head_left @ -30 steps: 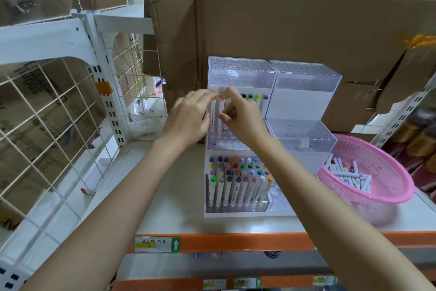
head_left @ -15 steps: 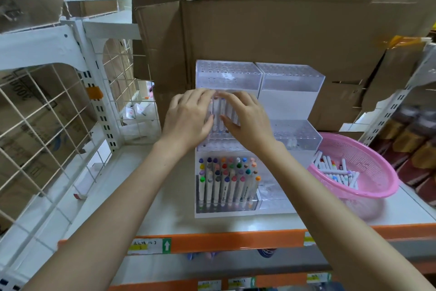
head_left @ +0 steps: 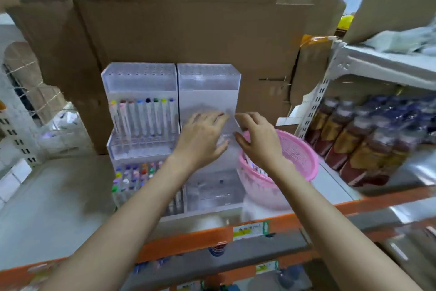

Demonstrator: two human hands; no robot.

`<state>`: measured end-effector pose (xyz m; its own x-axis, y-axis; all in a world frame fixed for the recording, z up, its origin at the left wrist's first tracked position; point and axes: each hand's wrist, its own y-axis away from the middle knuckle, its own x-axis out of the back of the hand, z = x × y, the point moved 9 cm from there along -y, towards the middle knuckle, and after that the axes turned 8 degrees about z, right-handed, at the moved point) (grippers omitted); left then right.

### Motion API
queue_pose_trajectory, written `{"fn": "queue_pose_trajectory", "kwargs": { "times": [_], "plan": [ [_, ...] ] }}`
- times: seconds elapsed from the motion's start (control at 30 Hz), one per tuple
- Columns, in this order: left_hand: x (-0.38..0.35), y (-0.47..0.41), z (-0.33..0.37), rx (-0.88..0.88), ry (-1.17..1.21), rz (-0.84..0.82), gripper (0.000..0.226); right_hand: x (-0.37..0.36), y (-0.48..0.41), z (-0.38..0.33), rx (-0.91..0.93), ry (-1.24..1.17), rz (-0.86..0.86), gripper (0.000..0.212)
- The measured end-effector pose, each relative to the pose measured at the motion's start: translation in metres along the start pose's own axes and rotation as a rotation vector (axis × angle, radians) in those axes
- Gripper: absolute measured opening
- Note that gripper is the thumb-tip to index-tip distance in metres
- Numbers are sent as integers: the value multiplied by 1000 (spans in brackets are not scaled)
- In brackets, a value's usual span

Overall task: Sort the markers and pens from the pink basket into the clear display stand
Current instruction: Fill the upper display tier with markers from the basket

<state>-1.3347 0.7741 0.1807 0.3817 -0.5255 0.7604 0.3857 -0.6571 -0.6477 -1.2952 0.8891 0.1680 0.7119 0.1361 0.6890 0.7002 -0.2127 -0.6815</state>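
8 mkrs (head_left: pixel 148 118) top row; 1 pink basket (head_left: pixel 304 149)

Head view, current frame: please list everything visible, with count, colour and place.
clear acrylic display stand: two units side by side, transparent, shelf centre
upper-tier markers: eight, white barrels with mixed caps, left unit
lower-tier markers: many, mixed caps, left unit's front; blurred
pink plastic basket: one, right of the stand
basket markers: a few visible, whitish, inside the basket
brown cardboard boxes: several, behind the stand
dark bottles: many, gold labels, right-hand shelf
orange shelf beam: one, front edge
left hand: fingers spread, empty, before the right unit
right hand: fingers loosely curved, empty, by the basket's left edge
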Motion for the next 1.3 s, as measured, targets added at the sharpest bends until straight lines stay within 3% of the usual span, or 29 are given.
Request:
{"fn": "queue_pose_trajectory", "kwargs": {
  "times": [0.27,0.4,0.53,0.67,0.73,0.83,0.97,1.1,1.3],
  "plan": [
    [-59,-33,103,-110,131,-7,52,20,37,97,-71,40,-77,40],
    [-95,-38,135,-152,159,-14,41,1,53,134,-150,8,-210,43],
    [-152,-31,136,-41,108,-310,49,-27,68,167,-194,34,-353,42],
    [-203,-13,115,195,115,-645,54,-57,77,191,-311,50,-527,42],
    [-215,-9,111,240,99,-755,46,-66,75,197,-349,59,-569,35],
    [-217,-20,115,184,40,-684,29,-74,75,206,-411,98,-615,16],
    [-226,-25,120,152,57,-648,39,-81,78,215,-467,94,-597,35],
    [-226,-24,118,223,142,-624,22,-80,82,214,-471,73,-644,30],
    [-229,-21,104,346,252,-571,18,-84,90,210,-487,67,-748,39]
  ]
}}
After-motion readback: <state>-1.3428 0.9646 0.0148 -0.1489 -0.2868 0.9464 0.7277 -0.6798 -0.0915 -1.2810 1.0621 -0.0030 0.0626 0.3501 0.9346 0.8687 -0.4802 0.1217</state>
